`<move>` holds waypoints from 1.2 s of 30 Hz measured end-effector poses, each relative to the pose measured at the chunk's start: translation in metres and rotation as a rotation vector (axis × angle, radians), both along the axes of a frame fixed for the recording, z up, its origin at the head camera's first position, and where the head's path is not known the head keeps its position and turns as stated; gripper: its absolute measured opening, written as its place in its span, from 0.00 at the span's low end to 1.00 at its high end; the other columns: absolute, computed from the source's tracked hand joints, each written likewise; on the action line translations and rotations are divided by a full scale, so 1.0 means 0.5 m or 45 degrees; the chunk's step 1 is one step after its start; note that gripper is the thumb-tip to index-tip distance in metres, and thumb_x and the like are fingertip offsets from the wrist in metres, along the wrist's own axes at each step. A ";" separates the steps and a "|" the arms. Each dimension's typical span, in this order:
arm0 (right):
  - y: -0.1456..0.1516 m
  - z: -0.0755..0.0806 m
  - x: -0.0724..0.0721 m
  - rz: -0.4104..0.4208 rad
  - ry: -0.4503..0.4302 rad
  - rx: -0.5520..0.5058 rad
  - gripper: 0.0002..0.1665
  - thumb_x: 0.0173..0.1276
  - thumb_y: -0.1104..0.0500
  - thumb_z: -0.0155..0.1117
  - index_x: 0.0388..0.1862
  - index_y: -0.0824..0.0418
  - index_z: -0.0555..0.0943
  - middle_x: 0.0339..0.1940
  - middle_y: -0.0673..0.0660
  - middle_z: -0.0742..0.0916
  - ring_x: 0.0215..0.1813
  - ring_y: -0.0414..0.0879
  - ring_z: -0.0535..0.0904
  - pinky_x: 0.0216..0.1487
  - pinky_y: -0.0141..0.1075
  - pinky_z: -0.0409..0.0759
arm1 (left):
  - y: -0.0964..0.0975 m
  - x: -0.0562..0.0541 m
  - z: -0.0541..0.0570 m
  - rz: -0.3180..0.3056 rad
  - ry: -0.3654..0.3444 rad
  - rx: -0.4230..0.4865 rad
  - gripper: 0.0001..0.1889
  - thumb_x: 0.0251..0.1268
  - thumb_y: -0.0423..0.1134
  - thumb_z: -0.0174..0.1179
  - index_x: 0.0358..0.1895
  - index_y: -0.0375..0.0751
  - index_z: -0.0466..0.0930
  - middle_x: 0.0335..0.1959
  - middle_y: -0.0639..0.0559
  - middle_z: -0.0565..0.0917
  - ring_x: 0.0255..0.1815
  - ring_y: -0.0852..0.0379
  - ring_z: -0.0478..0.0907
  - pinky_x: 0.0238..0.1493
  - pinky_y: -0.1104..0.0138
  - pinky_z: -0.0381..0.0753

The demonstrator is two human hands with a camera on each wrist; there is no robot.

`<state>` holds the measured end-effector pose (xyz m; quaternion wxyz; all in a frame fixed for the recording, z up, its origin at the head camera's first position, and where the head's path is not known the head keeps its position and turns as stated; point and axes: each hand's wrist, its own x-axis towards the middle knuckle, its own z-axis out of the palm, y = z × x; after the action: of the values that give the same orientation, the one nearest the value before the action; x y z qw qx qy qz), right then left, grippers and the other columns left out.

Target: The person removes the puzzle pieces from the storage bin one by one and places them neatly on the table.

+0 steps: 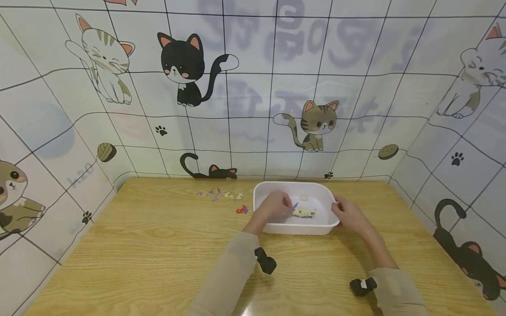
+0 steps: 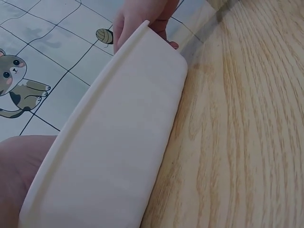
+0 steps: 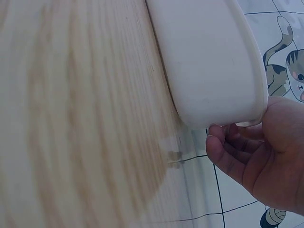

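A white plastic tub (image 1: 300,229) stands on the table near the back wall. My left hand (image 1: 276,204) reaches over its left side, with curled fingers low inside it. In the tub, a blue piece (image 1: 294,206) lies right at those fingertips; I cannot tell whether they pinch it. Beside it lie a flat yellow piece (image 1: 303,213) and a pale piece (image 1: 303,197). My right hand (image 1: 349,213) grips the tub's right end, thumb at the rim and fingers beneath, as the right wrist view also shows. In the left wrist view, the tub's wall hides my left fingertips.
Left of the tub on the wooden table (image 1: 158,245) lie small flat pieces: a red one (image 1: 242,210), a purple strip (image 1: 216,195), pale yellow ones (image 1: 233,195) and other small coloured ones. A cat-patterned sheet (image 1: 253,87) covers the walls behind and on both sides.
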<state>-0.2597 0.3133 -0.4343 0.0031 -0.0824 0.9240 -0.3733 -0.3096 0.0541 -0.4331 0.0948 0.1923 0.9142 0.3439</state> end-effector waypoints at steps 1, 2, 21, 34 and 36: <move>0.000 0.000 0.000 -0.001 -0.001 -0.001 0.28 0.79 0.62 0.46 0.71 0.80 0.62 0.38 0.67 0.83 0.26 0.49 0.80 0.27 0.41 0.82 | -0.001 -0.001 -0.001 -0.004 -0.010 0.021 0.05 0.63 0.37 0.70 0.34 0.43 0.83 0.32 0.56 0.80 0.35 0.60 0.75 0.40 0.68 0.76; 0.000 0.000 0.001 -0.003 -0.004 0.000 0.28 0.79 0.62 0.46 0.71 0.79 0.62 0.38 0.67 0.83 0.26 0.49 0.79 0.27 0.41 0.82 | -0.001 -0.002 -0.002 -0.007 -0.022 0.042 0.05 0.64 0.37 0.70 0.34 0.43 0.83 0.32 0.56 0.80 0.34 0.60 0.75 0.39 0.69 0.76; -0.004 0.006 0.005 0.010 0.002 -0.006 0.28 0.80 0.62 0.47 0.71 0.78 0.63 0.39 0.68 0.84 0.27 0.48 0.80 0.28 0.42 0.83 | -0.059 0.004 0.041 0.034 -0.047 0.526 0.06 0.70 0.34 0.64 0.44 0.35 0.82 0.34 0.50 0.85 0.34 0.57 0.83 0.37 0.69 0.82; -0.005 0.005 0.009 0.009 -0.016 -0.007 0.29 0.80 0.61 0.47 0.72 0.78 0.62 0.39 0.66 0.83 0.28 0.48 0.78 0.28 0.41 0.82 | -0.145 0.020 0.075 0.072 -0.012 0.853 0.08 0.72 0.34 0.61 0.46 0.31 0.82 0.39 0.44 0.85 0.40 0.44 0.84 0.46 0.62 0.85; -0.005 0.005 0.008 0.011 -0.006 -0.007 0.28 0.80 0.61 0.47 0.71 0.78 0.62 0.38 0.66 0.83 0.27 0.49 0.79 0.28 0.41 0.82 | -0.159 0.023 0.078 0.069 0.006 0.869 0.08 0.72 0.33 0.60 0.46 0.31 0.82 0.40 0.44 0.85 0.40 0.46 0.84 0.46 0.62 0.85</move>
<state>-0.2555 0.3108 -0.4318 0.0067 -0.0857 0.9227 -0.3759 -0.2983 -0.0256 -0.3939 0.0139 0.1895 0.7513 0.6320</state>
